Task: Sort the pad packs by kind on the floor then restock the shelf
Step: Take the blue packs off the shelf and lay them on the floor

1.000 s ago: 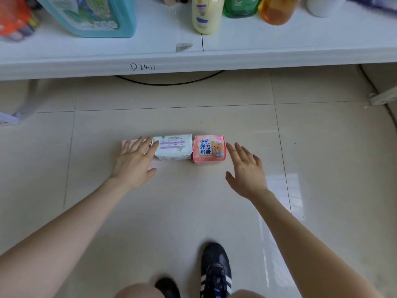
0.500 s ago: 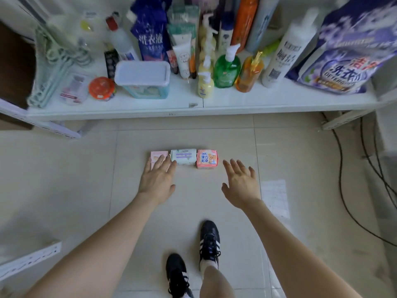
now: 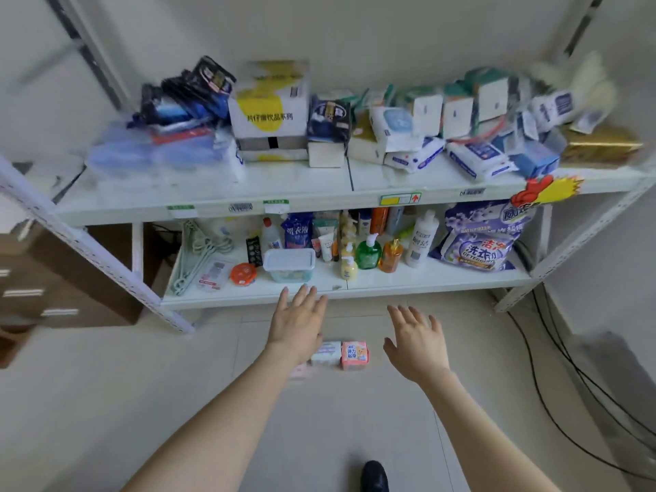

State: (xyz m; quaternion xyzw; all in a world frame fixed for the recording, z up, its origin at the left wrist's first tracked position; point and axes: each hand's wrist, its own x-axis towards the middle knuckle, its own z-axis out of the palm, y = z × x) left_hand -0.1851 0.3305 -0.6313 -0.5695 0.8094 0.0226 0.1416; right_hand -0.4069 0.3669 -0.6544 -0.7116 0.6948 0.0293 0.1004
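Overlapping the leftmost pack (image 3: 297, 371), left hand (image 3: 298, 323) spreads before crowded shelf (image 3: 248, 300).

Two arms show: the left forearm (image 3: 213, 431) and the right forearm (image 3: 479, 427), both bare from the wrist to the lower edge of the view. The left grip (image 3: 296, 326) and the right grip (image 3: 417, 344) are bare hands, uncovered on fingers and wrists alike. At the bottom edge sits the rounded toe of one shoe (image 3: 374, 475), black with a slight sheen on its upper. The frame cuts off the rest of it.
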